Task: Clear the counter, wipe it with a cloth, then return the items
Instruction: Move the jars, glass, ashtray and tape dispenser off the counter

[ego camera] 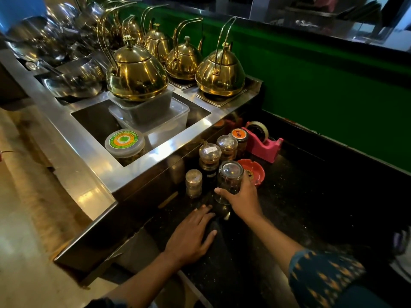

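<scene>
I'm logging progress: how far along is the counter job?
Early or late, I can't tell. The right hand grips a glass jar; the left hand presses a dark cloth on the black counter. The shaker, ashtray and tape dispenser sit there.

A green wall (pixel 311 70) runs behind the dark counter, up and to the right of the fingers. Left of them a raised steel unit (pixel 73 138) gleams under warm light, carrying brass kettles (pixel 220 72). Pale flooring (pixel 20 218) lies far left, below.
</scene>
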